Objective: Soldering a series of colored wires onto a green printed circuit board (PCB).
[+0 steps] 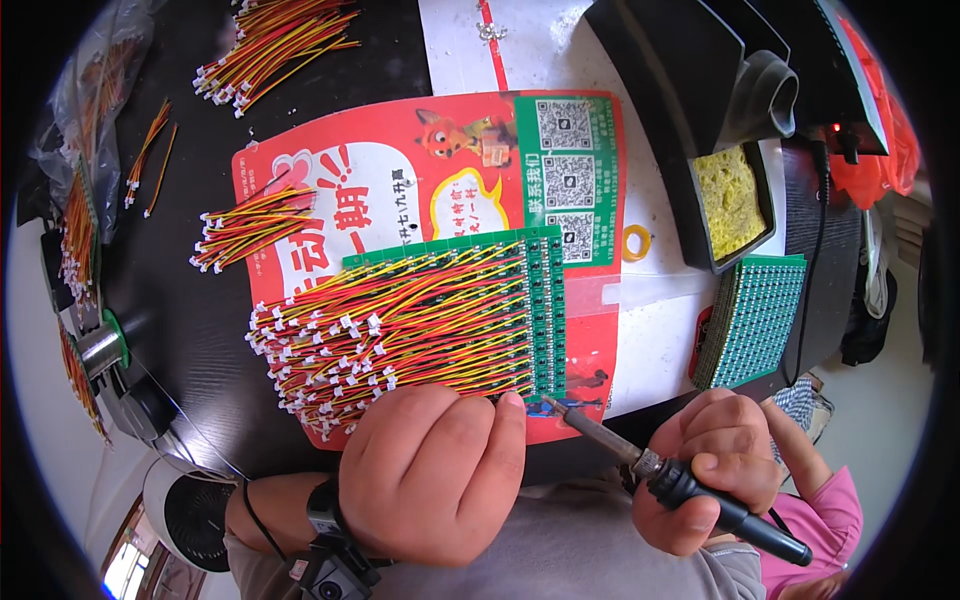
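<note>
My right hand (pixel 735 455) grips the black handle of a soldering iron (pixel 690 488). The iron slants up and left, its tip at the lower right corner of a green circuit board panel (pixel 545 320). Rows of red and yellow wires (pixel 420 320) with white connectors lie across the panel, their plugs fanned out to the left. At the panel's near edge my left hand (pixel 435 475) is closed, fingers curled in and fingertips close to the iron's tip. Whatever it pinches is hidden by the fingers.
Under the panel lies a red printed sheet (pixel 450 110). Loose wire bundles (pixel 255 225) and a solder spool (pixel 103 348) are leftward. Rightward are a yellow sponge (pixel 730 200) in a black holder, stacked green boards (pixel 755 320) and a tape ring (pixel 637 242). Another person's pink sleeve (pixel 835 510) shows lower right.
</note>
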Motion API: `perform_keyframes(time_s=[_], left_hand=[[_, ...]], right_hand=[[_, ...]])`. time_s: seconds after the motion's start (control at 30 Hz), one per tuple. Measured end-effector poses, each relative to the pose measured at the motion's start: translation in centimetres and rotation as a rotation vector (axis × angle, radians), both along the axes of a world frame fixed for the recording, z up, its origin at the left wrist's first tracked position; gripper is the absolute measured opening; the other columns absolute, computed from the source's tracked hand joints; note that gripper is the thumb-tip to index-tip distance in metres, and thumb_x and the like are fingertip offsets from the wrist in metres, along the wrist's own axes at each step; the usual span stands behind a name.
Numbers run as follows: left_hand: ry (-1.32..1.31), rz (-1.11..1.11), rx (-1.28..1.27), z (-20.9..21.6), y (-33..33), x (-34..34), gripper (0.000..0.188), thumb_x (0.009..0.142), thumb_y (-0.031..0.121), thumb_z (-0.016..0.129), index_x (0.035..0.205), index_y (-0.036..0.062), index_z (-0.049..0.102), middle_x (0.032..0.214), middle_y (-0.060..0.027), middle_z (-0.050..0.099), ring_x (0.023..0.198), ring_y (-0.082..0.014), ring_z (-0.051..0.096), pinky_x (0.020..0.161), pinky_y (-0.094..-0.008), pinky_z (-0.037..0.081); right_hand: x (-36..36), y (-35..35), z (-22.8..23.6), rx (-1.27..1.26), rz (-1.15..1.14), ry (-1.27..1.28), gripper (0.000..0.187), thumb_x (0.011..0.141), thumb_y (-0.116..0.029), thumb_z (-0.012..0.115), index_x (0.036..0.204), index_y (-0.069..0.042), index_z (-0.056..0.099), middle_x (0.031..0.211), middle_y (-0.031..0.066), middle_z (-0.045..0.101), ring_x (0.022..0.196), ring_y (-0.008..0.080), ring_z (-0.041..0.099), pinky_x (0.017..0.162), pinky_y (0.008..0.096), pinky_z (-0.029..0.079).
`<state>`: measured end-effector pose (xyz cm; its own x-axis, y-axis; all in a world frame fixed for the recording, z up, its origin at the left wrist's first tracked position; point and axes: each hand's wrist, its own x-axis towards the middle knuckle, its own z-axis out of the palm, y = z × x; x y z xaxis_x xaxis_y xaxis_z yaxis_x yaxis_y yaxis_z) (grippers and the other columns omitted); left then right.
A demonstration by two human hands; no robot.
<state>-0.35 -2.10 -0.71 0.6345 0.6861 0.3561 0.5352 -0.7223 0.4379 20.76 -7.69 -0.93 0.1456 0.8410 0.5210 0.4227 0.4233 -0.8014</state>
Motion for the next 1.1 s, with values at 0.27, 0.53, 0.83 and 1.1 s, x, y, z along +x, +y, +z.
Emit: perform_keyframes(time_s=[0.27, 0.53, 0.83, 1.1], left_hand=[[-0.045, -0.016, -0.023, 0.6, 0.3, 0.2, 0.025, 0.066, -0.006, 0.072, 0.090, -0.0075, 0.072, 0.079, -0.0106, 0.059, 0.068, -0.0257, 0.059, 0.058, -0.0351, 0.048], [-0.008, -0.027, -0.031, 2.5, 0.5, -0.8, 0.021, 0.070, -0.003, 0.074, 0.091, -0.0052, 0.072, 0.086, -0.0116, 0.063, 0.073, -0.0269, 0.062, 0.063, -0.0362, 0.052], [0.145, 0.471, 0.080, 5.8, 8.0, -7.1, 0.015, 0.074, -0.008, 0.072, 0.088, -0.0005, 0.069, 0.090, -0.0133, 0.067, 0.082, -0.0313, 0.065, 0.074, -0.0384, 0.051], [0.118, 0.481, -0.092, 3.5, 7.4, -10.0, 0.016, 0.072, -0.005, 0.075, 0.087, -0.0010, 0.070, 0.086, -0.0112, 0.067, 0.082, -0.0297, 0.065, 0.073, -0.0368, 0.051]], right_hand=[[1.8, -1.5, 0.0, 0.090, 0.068, -0.025, 0.052, 0.089, -0.046, 0.075, 0.106, -0.001, 0.056, 0.072, 0.0032, 0.055, 0.058, 0.0156, 0.055, 0.045, 0.0287, 0.045], [1.1, 2.4, 1.8, -0.053, 0.446, -0.305, 0.044, 0.078, -0.004, 0.078, 0.118, -0.011, 0.060, 0.102, 0.0232, 0.071, 0.083, 0.0313, 0.072, 0.063, 0.0349, 0.060], [0.7, 1.5, 1.1, 0.022, 0.287, -0.348, 0.038, 0.076, 0.008, 0.064, 0.111, -0.003, 0.055, 0.108, 0.0273, 0.069, 0.083, 0.0346, 0.072, 0.069, 0.0401, 0.063], [0.8, 1.3, 1.6, -0.026, 0.275, -0.401, 0.048, 0.075, 0.008, 0.061, 0.121, -0.004, 0.050, 0.108, 0.0250, 0.069, 0.085, 0.0349, 0.073, 0.068, 0.0403, 0.062]])
